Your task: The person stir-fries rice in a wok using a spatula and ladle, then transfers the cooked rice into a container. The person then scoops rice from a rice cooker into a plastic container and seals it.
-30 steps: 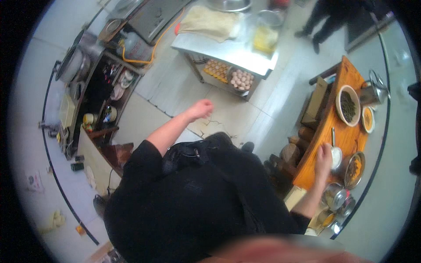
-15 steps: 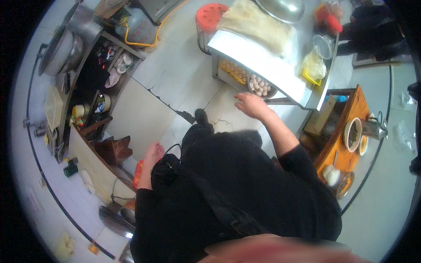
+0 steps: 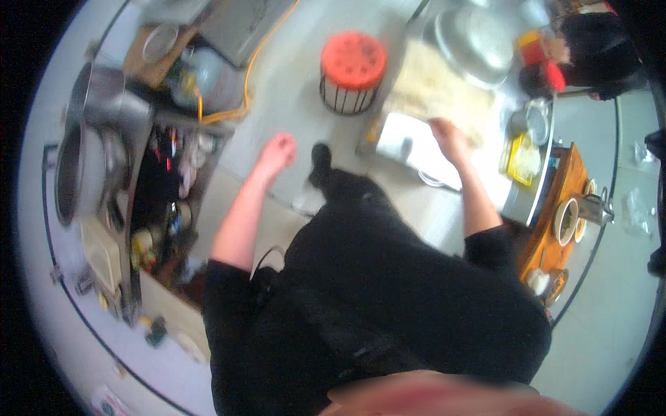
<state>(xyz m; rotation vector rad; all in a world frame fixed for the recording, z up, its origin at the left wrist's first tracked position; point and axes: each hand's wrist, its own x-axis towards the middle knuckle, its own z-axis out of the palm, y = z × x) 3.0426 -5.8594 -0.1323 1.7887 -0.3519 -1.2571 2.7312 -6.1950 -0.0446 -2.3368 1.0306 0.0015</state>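
My left hand (image 3: 279,150) hangs over the floor, its fingers curled in and nothing visible in them. A red-topped round stool (image 3: 354,61) with a dark barred frame stands ahead of it. Over the near side of the shiny work table (image 3: 409,136), my right hand (image 3: 451,141) is blurred, its fingers loosely bent and apart, holding nothing I can see. Whether it touches the table I cannot tell. Just beyond lies a beige cloth (image 3: 444,80), with a large metal bowl (image 3: 475,45) at its far end. A yellow basket (image 3: 524,161) sits at the table's right.
Shelves crammed with goods (image 3: 166,180) and large metal pans (image 3: 80,173) line the left. An orange hose (image 3: 255,76) runs along the floor at the far left. A wooden side table (image 3: 548,239) with bowls stands right. Another person in dark clothes (image 3: 600,55) is at the far right.
I have moved forward, so the stool and work table are nearer. My left hand has swung up and forward, its fingers curled. My right hand has come over the table.
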